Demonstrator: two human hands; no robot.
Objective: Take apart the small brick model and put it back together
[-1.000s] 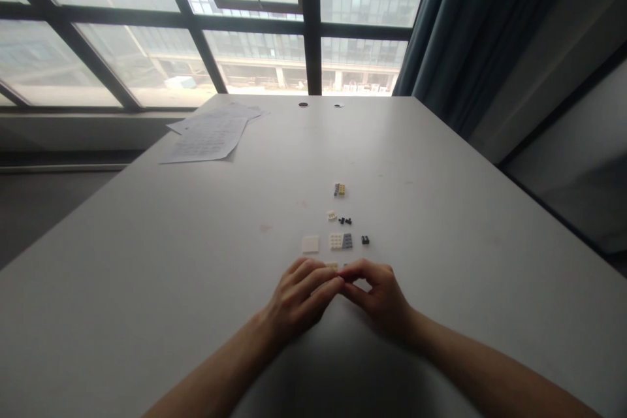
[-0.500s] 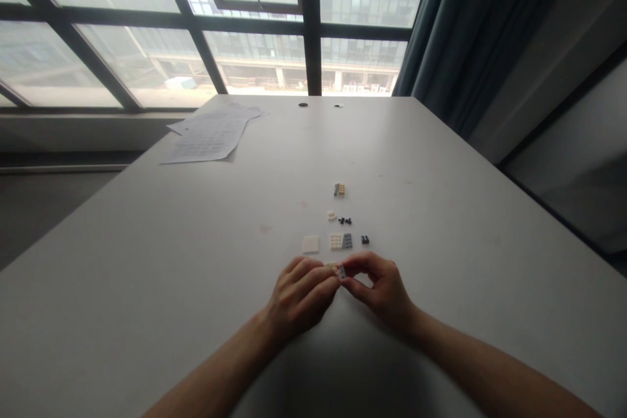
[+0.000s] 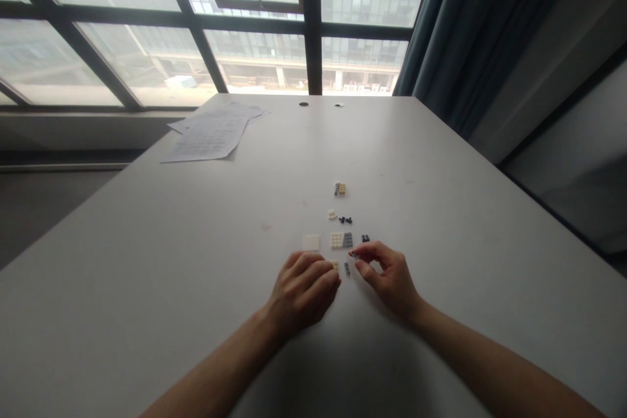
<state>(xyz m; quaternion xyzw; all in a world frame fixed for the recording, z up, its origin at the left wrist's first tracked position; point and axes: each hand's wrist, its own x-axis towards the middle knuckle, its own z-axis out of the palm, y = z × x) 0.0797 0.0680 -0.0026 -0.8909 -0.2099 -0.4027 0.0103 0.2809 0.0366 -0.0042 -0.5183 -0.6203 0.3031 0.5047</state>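
Observation:
My left hand (image 3: 304, 289) rests on the table with its fingers curled and closed; whatever lies under them is hidden. A pale yellow studded brick (image 3: 336, 265) shows just past its fingertips. Right of that hand, a small narrow grey brick (image 3: 347, 268) lies on the table. Between the thumb and index finger of my right hand (image 3: 389, 277) is a tiny grey toy brick (image 3: 355, 256), held in a pinch. Just beyond are a cream studded plate (image 3: 336, 240), a dark grey angled plate (image 3: 347, 240) and a black brick (image 3: 365, 238).
A smooth cream square tile (image 3: 311, 243) lies beyond my left hand. Farther off are a small white piece (image 3: 332, 215), black pieces (image 3: 345, 220) and a yellow brick (image 3: 342, 189) beside a grey one. Printed papers (image 3: 208, 137) lie on the white table's (image 3: 441, 209) far left.
My right hand has moved slightly right and away from my left hand. A narrow grey brick now lies in the gap between them. My left hand has hardly moved.

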